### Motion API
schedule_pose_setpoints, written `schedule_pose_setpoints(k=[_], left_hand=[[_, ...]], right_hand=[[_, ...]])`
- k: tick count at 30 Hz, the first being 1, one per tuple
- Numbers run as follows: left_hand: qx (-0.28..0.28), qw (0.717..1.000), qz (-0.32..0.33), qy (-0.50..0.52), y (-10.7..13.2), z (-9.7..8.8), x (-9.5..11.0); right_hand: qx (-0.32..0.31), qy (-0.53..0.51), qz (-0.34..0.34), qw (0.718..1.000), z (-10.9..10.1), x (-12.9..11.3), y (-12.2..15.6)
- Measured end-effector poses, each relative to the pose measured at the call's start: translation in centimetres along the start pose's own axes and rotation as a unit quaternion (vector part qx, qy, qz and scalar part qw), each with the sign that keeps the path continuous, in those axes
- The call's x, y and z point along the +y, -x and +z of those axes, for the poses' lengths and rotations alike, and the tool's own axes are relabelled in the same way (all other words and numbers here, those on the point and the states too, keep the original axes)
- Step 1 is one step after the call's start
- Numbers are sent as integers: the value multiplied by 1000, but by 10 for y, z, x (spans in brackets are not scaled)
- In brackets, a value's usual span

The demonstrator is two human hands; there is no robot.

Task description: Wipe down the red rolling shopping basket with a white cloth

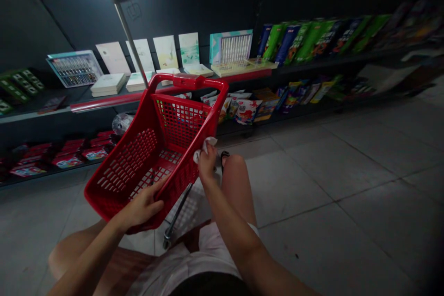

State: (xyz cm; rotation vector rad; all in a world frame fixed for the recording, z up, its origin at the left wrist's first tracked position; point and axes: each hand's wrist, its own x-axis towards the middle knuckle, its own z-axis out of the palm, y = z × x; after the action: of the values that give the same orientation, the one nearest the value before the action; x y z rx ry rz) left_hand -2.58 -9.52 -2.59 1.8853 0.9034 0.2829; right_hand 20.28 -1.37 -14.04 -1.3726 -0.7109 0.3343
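Observation:
A red plastic shopping cart (132, 157) stands between my knees, with perforated walls and a metal frame on casters. My left hand (144, 206) rests over the rim of its near side, thumb outside and fingers reaching into the basket, closed on that edge. Against the outer side, near the handle end, my right hand (207, 159) presses a crumpled white cloth (209, 142), held in its fingers. The cart's red handle (187, 81) is at the far end, towards the shelves. No goods show inside the basket.
A shelf (83, 97) ahead carries books (107, 84), boxed sets and green and blue bags (305, 41). Snack packets (246, 110) and red packs (69, 152) fill the lower level. A metal pole (130, 39) rises behind the cart. Grey floor tiles (312, 185) spread to the right.

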Motion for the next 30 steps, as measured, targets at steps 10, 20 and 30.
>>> schedule_pose_setpoints(k=[10, 20, 30], left_hand=[[47, 996, 66, -26, -3, -7, -21], [50, 993, -8, 103, 19, -22, -34], [31, 991, -6, 133, 16, -19, -45]], right_hand=[[-213, -3, -176, 961, -27, -39, 180], [-425, 5, -625, 655, -6, 18, 177], [-162, 46, -319, 933, -39, -29, 87]])
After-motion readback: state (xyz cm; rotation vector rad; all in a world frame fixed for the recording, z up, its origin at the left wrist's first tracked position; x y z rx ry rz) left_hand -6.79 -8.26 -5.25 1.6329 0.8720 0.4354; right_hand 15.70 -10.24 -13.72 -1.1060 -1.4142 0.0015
